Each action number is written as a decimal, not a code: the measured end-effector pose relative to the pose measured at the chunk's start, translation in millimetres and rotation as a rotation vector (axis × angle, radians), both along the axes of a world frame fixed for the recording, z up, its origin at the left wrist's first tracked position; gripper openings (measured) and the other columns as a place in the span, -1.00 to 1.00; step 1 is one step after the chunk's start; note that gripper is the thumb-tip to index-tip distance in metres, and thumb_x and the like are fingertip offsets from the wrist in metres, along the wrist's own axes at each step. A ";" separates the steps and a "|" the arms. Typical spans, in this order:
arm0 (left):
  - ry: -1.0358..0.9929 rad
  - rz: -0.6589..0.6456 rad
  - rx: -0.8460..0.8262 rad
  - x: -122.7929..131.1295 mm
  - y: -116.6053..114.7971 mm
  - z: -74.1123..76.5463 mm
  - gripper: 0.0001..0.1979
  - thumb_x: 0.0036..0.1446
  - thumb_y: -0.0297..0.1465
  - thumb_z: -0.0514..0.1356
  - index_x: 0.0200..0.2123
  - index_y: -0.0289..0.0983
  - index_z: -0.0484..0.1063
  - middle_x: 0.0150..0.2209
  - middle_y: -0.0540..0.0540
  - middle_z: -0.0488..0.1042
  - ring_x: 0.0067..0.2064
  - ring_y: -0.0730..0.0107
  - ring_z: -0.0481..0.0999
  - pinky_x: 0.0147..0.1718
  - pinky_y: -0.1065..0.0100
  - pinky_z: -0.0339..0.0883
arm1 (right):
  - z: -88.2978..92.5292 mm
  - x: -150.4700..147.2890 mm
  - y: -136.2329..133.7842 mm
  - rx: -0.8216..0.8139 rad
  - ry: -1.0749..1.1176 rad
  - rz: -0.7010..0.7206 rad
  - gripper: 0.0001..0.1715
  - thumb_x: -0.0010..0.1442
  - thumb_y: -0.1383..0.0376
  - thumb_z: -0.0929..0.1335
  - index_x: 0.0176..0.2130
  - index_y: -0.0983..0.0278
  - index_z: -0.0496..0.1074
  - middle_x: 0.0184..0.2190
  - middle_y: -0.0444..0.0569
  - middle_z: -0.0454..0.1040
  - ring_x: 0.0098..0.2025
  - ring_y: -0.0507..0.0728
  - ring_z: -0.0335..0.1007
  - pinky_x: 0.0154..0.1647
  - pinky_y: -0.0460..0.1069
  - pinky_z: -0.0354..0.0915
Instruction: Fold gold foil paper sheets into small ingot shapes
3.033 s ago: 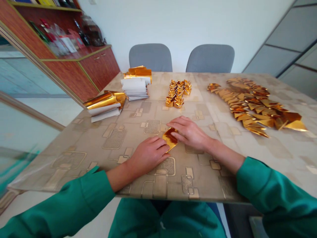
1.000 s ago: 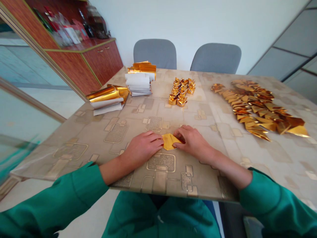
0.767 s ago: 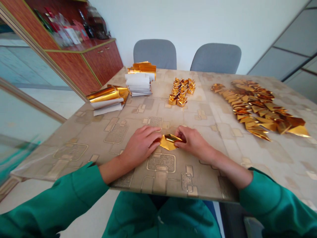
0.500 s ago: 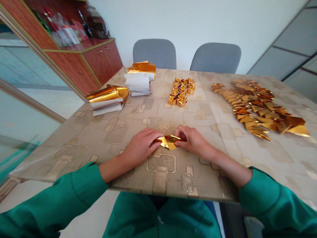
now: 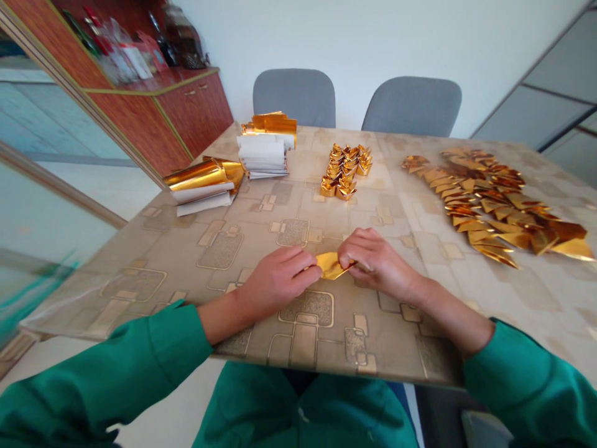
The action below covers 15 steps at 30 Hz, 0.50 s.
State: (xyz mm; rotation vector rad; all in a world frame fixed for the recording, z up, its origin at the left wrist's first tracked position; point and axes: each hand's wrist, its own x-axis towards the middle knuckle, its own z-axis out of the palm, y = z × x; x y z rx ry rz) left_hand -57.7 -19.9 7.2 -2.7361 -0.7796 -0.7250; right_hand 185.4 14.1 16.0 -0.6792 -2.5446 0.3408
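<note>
A small folded piece of gold foil paper [image 5: 329,266] is held just above or on the table, between both hands. My left hand [image 5: 284,278] pinches its left end. At the right end, the fingers of my right hand [image 5: 375,258] are closed on it. The fingers hide both ends of the paper. Beyond my hands stands a small cluster of finished-looking gold folded shapes [image 5: 346,171]. Far to the right lie rows of flat, pointed gold folded papers [image 5: 489,199], overlapping one another.
A patterned tablecloth [image 5: 219,249] covers the table. At the back left are a bent stack of gold and white sheets [image 5: 203,183] and another stack [image 5: 263,152]. Two grey chairs [image 5: 295,96] stand behind the table. A red-brown cabinet [image 5: 196,112] is at the left.
The foil paper has turned in my hands and now shows a flatter, smoother face. Both hands have shifted slightly right, and my right hand's fingers have curled further over its end.
</note>
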 end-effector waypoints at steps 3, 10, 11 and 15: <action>0.085 -0.001 -0.021 4.1 1.6 -4.7 -0.78 0.34 -0.47 0.03 -0.28 -0.29 0.46 -0.31 -0.08 0.49 -0.29 0.35 0.38 -0.30 0.34 0.30 | -6.6 4.6 0.3 0.032 -0.078 0.028 -0.82 0.26 0.47 0.27 -0.38 0.24 0.29 -0.42 -0.11 0.41 -0.30 0.09 0.23 -0.21 0.01 0.06; 0.154 -0.076 -0.168 -0.9 2.6 -12.8 -0.80 0.32 -0.47 0.04 -0.18 -0.32 0.48 -0.26 -0.14 0.51 -0.23 0.31 0.43 -0.22 0.30 0.36 | -2.5 10.7 1.1 -0.151 -0.154 0.106 -0.92 0.28 0.38 0.32 -0.21 0.25 0.42 -0.30 -0.05 0.48 -0.21 0.11 0.34 -0.13 0.01 0.16; 0.150 -0.092 -0.170 -2.7 1.9 -13.3 -0.80 0.32 -0.48 0.05 -0.16 -0.33 0.48 -0.24 -0.15 0.52 -0.21 0.31 0.44 -0.20 0.29 0.38 | -0.2 11.7 1.7 -0.180 -0.157 0.115 -0.92 0.28 0.34 0.33 -0.18 0.24 0.43 -0.27 -0.03 0.49 -0.18 0.12 0.35 -0.10 0.03 0.16; 0.130 -0.153 -0.151 -8.6 -0.5 -14.9 -0.78 0.31 -0.50 0.05 -0.08 -0.35 0.46 -0.15 -0.18 0.56 -0.12 0.30 0.49 -0.13 0.26 0.41 | 4.2 13.0 6.8 -0.261 -0.116 0.159 -0.83 0.33 0.25 0.31 -0.14 0.22 0.49 -0.25 -0.01 0.55 -0.17 0.13 0.40 -0.07 0.05 0.20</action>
